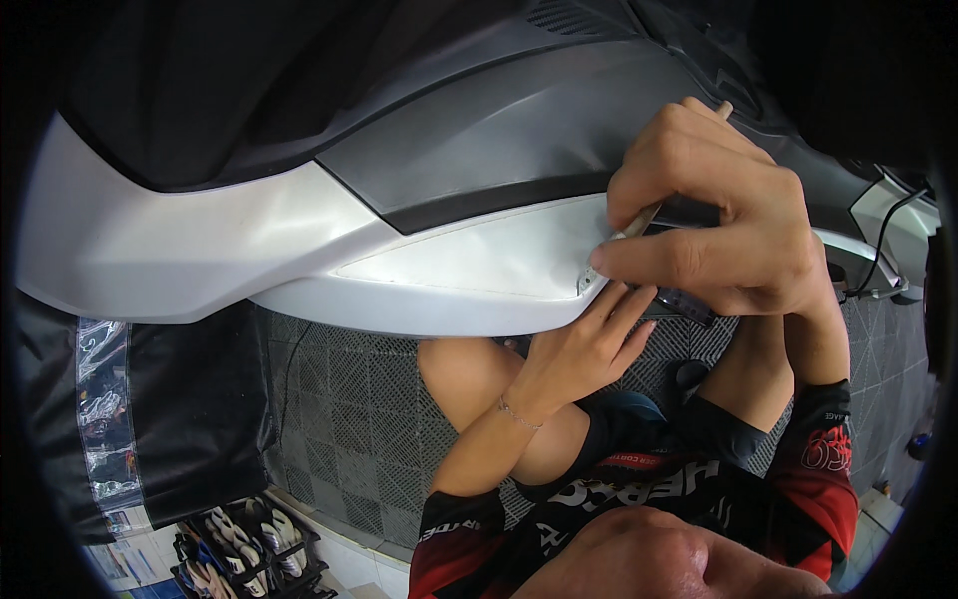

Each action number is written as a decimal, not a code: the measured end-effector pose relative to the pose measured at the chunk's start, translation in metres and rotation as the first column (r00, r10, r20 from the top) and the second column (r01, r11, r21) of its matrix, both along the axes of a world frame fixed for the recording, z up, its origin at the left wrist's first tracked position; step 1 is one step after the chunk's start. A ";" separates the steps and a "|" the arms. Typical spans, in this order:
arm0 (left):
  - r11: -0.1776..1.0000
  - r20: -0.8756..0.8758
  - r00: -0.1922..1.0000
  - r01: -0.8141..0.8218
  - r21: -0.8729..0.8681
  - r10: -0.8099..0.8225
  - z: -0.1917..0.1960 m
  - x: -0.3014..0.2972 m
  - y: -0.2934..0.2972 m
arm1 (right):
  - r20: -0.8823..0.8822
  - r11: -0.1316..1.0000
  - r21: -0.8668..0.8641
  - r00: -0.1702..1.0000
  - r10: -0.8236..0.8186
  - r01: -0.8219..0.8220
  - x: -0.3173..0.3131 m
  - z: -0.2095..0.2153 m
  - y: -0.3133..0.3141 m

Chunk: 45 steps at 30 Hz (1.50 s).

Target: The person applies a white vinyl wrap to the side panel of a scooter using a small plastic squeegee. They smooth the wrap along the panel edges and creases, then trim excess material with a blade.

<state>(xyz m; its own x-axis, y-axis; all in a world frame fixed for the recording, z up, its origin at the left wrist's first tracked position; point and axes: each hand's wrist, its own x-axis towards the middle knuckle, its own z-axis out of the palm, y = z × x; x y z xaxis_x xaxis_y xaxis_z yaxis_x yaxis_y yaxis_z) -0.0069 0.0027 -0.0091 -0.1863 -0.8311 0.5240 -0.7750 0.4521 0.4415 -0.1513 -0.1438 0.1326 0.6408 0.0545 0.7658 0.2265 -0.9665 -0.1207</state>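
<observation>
A silver body panel [469, 255] of a vehicle, seemingly a scooter, curves across the view above my knees. My right hand [723, 210] is closed around a thin, pale stick-like tool [639, 222], pinched between thumb and fingers; its back end sticks out above the knuckles. The working tip is hidden by my thumb, close to a small dark-specked spot [587, 284] near the panel's right end. Below that spot, my left hand [589, 344] rests with its fingers stretched out and somewhat apart at the panel's lower edge.
Dark grey body panels [499, 130] rise above the silver one. A black cable [888, 240] hangs at the right. Black sheeting with a clear strip [110, 419] hangs at left, above a rack of shoes [244, 549]. Grey textured mats [339, 429] cover the floor.
</observation>
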 end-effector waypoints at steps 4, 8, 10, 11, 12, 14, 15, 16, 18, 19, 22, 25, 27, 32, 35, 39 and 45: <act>1.000 0.003 1.000 0.002 -0.023 -0.002 0.002 0.001 -0.002 | 0.013 1.000 -0.002 1.000 0.000 0.000 0.002 0.000 0.000; 1.000 0.004 1.000 0.004 -0.023 -0.004 0.003 0.000 -0.002 | 0.013 1.000 0.013 1.000 -0.006 0.005 0.002 0.002 0.002; 1.000 0.010 1.000 0.000 -0.019 0.001 0.004 0.002 -0.002 | 0.019 1.000 0.005 1.000 0.006 -0.006 0.004 0.002 0.000; 1.000 0.005 1.000 -0.004 -0.003 0.004 0.003 0.002 -0.001 | 0.020 1.000 0.001 1.000 0.013 -0.014 0.005 0.002 -0.001; 1.000 0.001 1.000 -0.007 0.014 0.007 0.003 0.003 0.000 | 0.016 1.000 -0.003 1.000 0.018 -0.018 0.006 0.002 -0.001; 1.000 -0.008 1.000 0.001 0.017 -0.001 0.004 0.002 -0.001 | 0.014 1.000 -0.003 1.000 0.004 -0.004 0.005 0.005 0.000; 1.000 -0.009 1.000 0.004 0.007 -0.004 0.006 0.002 -0.002 | 0.021 1.000 0.005 1.000 -0.007 0.006 0.005 0.004 0.002; 1.000 -0.011 1.000 0.005 -0.001 -0.005 0.007 0.002 -0.002 | 0.027 1.000 0.011 1.000 -0.014 0.013 0.006 0.003 0.003; 1.000 -0.013 1.000 0.004 -0.001 -0.004 0.011 0.003 -0.003 | 0.033 1.000 0.015 0.999 -0.026 0.025 0.008 0.009 0.005; 1.000 -0.011 1.000 0.001 0.000 -0.001 0.012 0.003 -0.002 | 0.037 0.999 0.018 0.999 -0.027 0.026 0.009 0.008 0.005; 1.000 -0.014 1.000 0.006 0.017 -0.006 0.013 0.005 -0.002 | 0.041 0.999 0.026 0.999 -0.032 0.031 0.011 0.010 0.006; 1.000 -0.014 1.000 0.005 0.001 -0.005 0.014 0.006 -0.004 | 0.024 0.999 0.016 0.999 -0.047 0.046 0.011 0.013 0.008; 1.000 0.034 0.999 -0.015 0.016 0.015 0.008 0.008 -0.002 | 0.011 0.999 -0.008 0.999 -0.050 0.050 0.010 0.015 0.007; 1.000 0.065 0.998 -0.020 0.007 0.020 0.010 0.013 -0.003 | 0.016 0.997 -0.009 0.997 -0.070 0.071 0.015 0.017 0.010; 1.000 0.054 0.998 -0.024 -0.011 0.024 0.012 0.016 -0.005 | 0.023 0.998 -0.007 0.997 -0.068 0.068 0.019 0.020 0.008; 0.999 0.042 0.999 -0.033 -0.001 0.033 0.021 0.026 -0.011 | 0.007 0.998 -0.029 0.999 -0.048 0.048 0.033 0.034 -0.001; 1.000 0.082 0.997 -0.016 0.017 0.014 -0.006 0.005 -0.001 | 0.046 0.996 -0.025 0.996 -0.083 0.084 0.005 0.001 0.012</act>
<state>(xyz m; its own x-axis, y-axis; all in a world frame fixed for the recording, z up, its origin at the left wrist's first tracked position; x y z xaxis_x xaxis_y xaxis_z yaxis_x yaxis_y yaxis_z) -0.0024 0.0020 -0.0155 -0.2151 -0.8432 0.4928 -0.8154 0.4327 0.3845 -0.1462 -0.1318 0.1336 0.6088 0.0232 0.7930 0.1497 -0.9850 -0.0861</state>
